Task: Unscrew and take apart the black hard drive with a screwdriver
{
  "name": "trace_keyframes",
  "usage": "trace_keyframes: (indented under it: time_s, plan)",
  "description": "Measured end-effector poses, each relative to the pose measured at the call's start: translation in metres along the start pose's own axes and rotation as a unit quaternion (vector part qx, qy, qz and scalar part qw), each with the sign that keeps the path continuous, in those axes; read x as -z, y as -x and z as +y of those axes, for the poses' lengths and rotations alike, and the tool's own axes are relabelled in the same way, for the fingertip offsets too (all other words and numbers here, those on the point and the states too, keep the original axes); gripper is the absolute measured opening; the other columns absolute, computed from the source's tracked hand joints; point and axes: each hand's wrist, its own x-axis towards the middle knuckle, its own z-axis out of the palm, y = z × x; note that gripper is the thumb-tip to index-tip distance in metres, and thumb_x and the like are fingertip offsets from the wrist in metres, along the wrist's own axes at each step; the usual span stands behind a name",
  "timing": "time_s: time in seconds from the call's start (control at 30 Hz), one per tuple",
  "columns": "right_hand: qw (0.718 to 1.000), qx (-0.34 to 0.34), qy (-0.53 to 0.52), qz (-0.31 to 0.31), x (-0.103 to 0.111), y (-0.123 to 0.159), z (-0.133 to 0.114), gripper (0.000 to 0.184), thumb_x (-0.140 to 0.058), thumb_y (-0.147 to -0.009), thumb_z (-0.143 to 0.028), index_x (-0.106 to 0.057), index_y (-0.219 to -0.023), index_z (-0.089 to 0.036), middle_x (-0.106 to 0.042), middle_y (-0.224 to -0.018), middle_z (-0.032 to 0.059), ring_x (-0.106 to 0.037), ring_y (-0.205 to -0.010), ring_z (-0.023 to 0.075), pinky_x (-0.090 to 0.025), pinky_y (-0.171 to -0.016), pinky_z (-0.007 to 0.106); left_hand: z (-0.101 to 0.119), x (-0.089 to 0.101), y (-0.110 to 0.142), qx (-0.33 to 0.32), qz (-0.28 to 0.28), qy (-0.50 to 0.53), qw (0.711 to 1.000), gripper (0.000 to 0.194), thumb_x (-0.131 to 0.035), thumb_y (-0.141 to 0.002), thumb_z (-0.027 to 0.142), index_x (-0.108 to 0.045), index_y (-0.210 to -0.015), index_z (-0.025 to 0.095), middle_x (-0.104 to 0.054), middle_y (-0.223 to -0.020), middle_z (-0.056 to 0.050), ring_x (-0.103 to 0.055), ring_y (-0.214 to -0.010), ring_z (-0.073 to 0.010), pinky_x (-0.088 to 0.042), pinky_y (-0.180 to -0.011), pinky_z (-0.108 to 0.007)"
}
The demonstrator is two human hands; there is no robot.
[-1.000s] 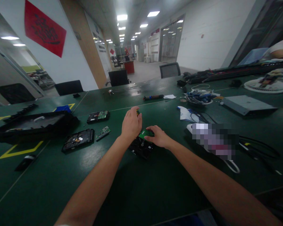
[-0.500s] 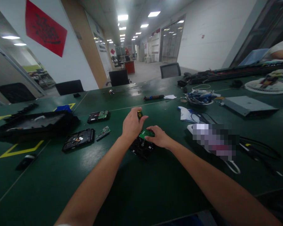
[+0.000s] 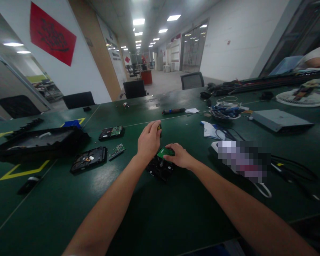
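The left hand (image 3: 149, 139) grips a yellow-black screwdriver (image 3: 159, 128). The right hand (image 3: 179, 155) pinches the circuit board (image 3: 165, 152), likely steadying it over the hard drive (image 3: 160, 169).

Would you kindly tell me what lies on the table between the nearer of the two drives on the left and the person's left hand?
In the head view, a small circuit board lies between the nearer drive and the left hand.

No readable text, red sign (image 3: 53, 33) illegible
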Motion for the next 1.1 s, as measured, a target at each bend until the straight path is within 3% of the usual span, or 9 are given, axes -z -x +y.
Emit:
trace_keyframes:
  time_s: [0.17, 0.33, 0.53, 0.7, 0.8, 0.9, 1.1]
  plan:
    - [1.0, 0.0, 0.002, 0.0, 0.0002, -0.0005, -0.0006, 0.05, -0.075, -0.091, -0.041, -0.063, -0.136, -0.022, -0.062, -0.136, 0.0137, -0.06, -0.126, 0.0306, -0.046, -0.105, 0.045, 0.0004, -0.0014, 0.0004, 0.057, -0.025, 0.024, 0.998, 0.045, -0.07, -0.097, 0.032, -0.049, -0.136, 0.021, -0.069, -0.133, -0.017, -0.07, -0.119, -0.0304, -0.057, -0.099, -0.048]
    - [1.0, -0.005, 0.005, -0.002, 0.0003, -0.0009, -0.0017, 0.05, -0.075, -0.091, -0.04, -0.063, -0.136, -0.022, -0.062, -0.136, 0.0136, -0.059, -0.128, 0.0311, -0.045, -0.107, 0.047, 0.0029, 0.0009, -0.0005, 0.071, -0.056, 0.017, 0.996, 0.04, -0.062, -0.1, 0.025, -0.047, -0.138, 0.021, -0.07, -0.131, -0.016, -0.072, -0.112, -0.0291, -0.058, -0.094, -0.046]
    - [1.0, -0.012, 0.003, -0.001, 0.0008, -0.0003, -0.002, 0.051, -0.075, -0.091, -0.039, -0.062, -0.137, -0.021, -0.061, -0.136, 0.0134, -0.059, -0.128, 0.0306, -0.044, -0.108, 0.046, 0.0037, 0.0021, -0.0008, 0.008, -0.021, 0.002, 1.0, 0.036, -0.054, -0.101, 0.015, -0.057, -0.137, 0.02, -0.064, -0.136, -0.015, -0.065, -0.124, -0.0266, -0.055, -0.103, -0.043]
    - [1.0, -0.006, 0.001, -0.002, 0.0012, 0.0005, -0.002, 0.05, -0.074, -0.092, -0.04, -0.062, -0.137, -0.022, -0.062, -0.137, 0.0136, -0.059, -0.126, 0.0304, -0.044, -0.106, 0.046, 0.0039, 0.0027, -0.0007, 0.004, -0.022, -0.008, 1.0, 0.041, -0.05, -0.101, 0.011, -0.056, -0.141, 0.021, -0.064, -0.138, -0.014, -0.065, -0.126, -0.0261, -0.054, -0.105, -0.042]
    - [1.0, -0.003, 0.001, 0.0, 0.0008, 0.0003, -0.0014, 0.05, -0.075, -0.091, -0.04, -0.062, -0.136, -0.022, -0.062, -0.137, 0.0139, -0.059, -0.125, 0.0304, -0.044, -0.105, 0.046, 0.0023, 0.0013, -0.0002, 0.02, -0.026, 0.012, 0.999, 0.038, -0.057, -0.102, 0.02, -0.052, -0.14, 0.021, -0.065, -0.141, -0.016, -0.063, -0.131, -0.0289, -0.053, -0.109, -0.047]
    - [1.0, -0.004, 0.002, -0.004, 0.0009, 0.0002, -0.0013, 0.052, -0.074, -0.091, -0.039, -0.061, -0.138, -0.021, -0.061, -0.137, 0.0144, -0.058, -0.126, 0.0304, -0.044, -0.106, 0.046, 0.0016, -0.0004, 0.0, 0.057, -0.025, 0.033, 0.998, 0.039, -0.067, -0.099, 0.029, -0.049, -0.132, 0.022, -0.069, -0.133, -0.016, -0.07, -0.121, -0.031, -0.057, -0.1, -0.049]
    - [1.0, 0.001, -0.002, -0.003, 0.0016, -0.0001, -0.0012, 0.05, -0.075, -0.091, -0.039, -0.063, -0.136, -0.021, -0.062, -0.134, 0.0138, -0.061, -0.122, 0.029, -0.047, -0.101, 0.042, 0.005, 0.0004, -0.0011, 0.09, -0.042, 0.03, 0.995, 0.033, -0.063, -0.1, 0.025, -0.046, -0.128, 0.021, -0.073, -0.121, -0.016, -0.074, -0.106, -0.0302, -0.059, -0.089, -0.047]
